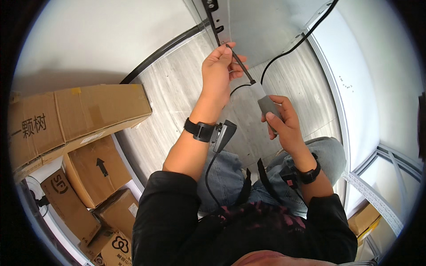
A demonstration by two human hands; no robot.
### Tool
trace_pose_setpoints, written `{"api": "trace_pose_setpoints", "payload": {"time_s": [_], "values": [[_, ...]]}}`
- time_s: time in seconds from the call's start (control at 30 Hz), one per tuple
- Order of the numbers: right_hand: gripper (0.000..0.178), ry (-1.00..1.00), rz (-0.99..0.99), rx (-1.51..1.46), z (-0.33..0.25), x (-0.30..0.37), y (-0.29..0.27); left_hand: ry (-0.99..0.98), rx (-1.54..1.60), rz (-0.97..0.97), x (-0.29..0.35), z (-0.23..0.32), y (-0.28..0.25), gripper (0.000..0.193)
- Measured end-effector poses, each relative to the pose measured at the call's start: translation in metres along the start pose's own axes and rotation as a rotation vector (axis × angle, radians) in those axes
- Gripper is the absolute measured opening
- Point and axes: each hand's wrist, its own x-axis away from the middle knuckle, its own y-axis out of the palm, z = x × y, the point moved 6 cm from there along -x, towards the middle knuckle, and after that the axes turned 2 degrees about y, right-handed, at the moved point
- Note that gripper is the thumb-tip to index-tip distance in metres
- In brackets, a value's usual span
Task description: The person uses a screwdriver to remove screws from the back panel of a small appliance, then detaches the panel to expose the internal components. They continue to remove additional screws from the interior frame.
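Observation:
My right hand (286, 126) is wrapped round the grey, boxy handle of a screwdriver (265, 104), with the thumb along its side. A long dark shaft runs from the handle's pale front end up and to the left. Near the far end of that shaft, my left hand (218, 66) pinches it between thumb and fingertips. The other left fingers are loosely curled. Just beyond the left fingertips stands a light grey metal panel (262, 26) with a dark slotted edge strip (216, 22). Whether the tip touches the strip, I cannot tell.
A black cable (286, 52) hangs in front of the panel and curves down to the pale wood-look floor (177, 80). Several cardboard boxes (100, 170) are stacked at left. On the right are a white wall (355, 80) and a metal shelf frame (377, 195).

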Motion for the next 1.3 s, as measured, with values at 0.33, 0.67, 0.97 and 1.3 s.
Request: {"api": "trace_pose_setpoints", "payload": {"time_s": [0.33,0.67,0.97,1.3], "values": [[0.036,0.046,-0.041,-0.076,0.0,-0.004,0.0,0.04,-0.012,0.041,-0.002,-0.004,-0.001,0.027],[0.034,0.052,-0.054,-0.128,0.003,-0.009,-0.004,0.049,0.011,0.028,-0.003,-0.006,-0.002,0.027],[0.034,0.115,-0.129,-0.394,0.01,-0.014,-0.005,0.055,0.035,0.04,-0.005,-0.008,-0.004,0.026],[0.041,-0.204,0.159,0.204,-0.005,-0.008,-0.005,0.03,0.053,0.037,-0.003,-0.006,-0.001,0.024]]}}
